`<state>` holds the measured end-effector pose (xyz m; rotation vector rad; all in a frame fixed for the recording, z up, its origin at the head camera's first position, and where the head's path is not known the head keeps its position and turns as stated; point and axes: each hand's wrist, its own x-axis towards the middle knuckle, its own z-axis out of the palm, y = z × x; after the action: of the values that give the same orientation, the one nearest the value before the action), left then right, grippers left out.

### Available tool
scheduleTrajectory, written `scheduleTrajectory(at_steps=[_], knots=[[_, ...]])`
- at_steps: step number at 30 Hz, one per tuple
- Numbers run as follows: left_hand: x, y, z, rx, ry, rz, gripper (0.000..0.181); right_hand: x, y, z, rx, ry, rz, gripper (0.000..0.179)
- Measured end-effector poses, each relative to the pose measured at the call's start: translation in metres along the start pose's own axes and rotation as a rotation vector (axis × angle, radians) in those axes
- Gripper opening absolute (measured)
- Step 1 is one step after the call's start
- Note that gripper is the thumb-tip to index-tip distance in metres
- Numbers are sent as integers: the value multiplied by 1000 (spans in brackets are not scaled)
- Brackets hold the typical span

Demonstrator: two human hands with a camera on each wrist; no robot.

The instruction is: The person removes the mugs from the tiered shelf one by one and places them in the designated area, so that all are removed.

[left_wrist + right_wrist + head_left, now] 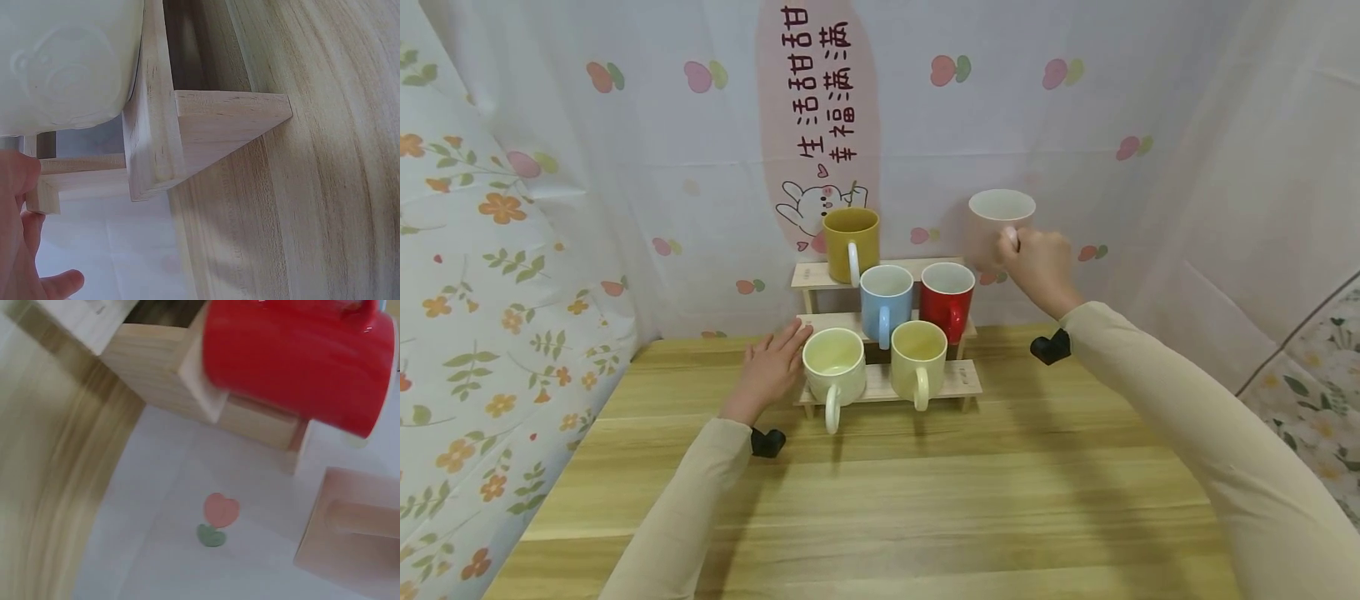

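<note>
My right hand grips a pale pink mug by its handle. It hangs in the air at the right end of the rack's top shelf, and in the right wrist view its side overlaps the curtain. At the rack's left end, my left hand touches the end of the middle shelf, its fingers fairly straight and spread. Close by on the bottom shelf stands a cream mug. Just below the pink mug, a red mug sits on the middle shelf.
A mustard mug stands on the top shelf, a light blue mug on the middle one, and a pale yellow mug at the bottom right. The wooden table carries the rack. A printed curtain hangs close behind.
</note>
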<state>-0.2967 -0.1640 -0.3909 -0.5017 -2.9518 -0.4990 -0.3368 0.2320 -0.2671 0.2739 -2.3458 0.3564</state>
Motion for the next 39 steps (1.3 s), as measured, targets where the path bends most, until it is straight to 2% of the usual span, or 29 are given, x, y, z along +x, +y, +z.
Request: scheduleTrajectory(at_steps=[7,13,25,33,39], knots=[[0,-2,2,-6,12,-3,49,-14,14,9,-17,30,-8,45],[-2,-3,5,-10,7,-27,49,-31,23,21,-39,8,-26,45],[-1,-3,5,-19,-8,-25,50,-55,27,44,-36,-81,84,45],[0,-2,4,-6,11,-16,50,-71,32,65,-43,-139,131,46],[0,-2,5,13,26,-10,49,-84,36,79,-24,-132,132,46]])
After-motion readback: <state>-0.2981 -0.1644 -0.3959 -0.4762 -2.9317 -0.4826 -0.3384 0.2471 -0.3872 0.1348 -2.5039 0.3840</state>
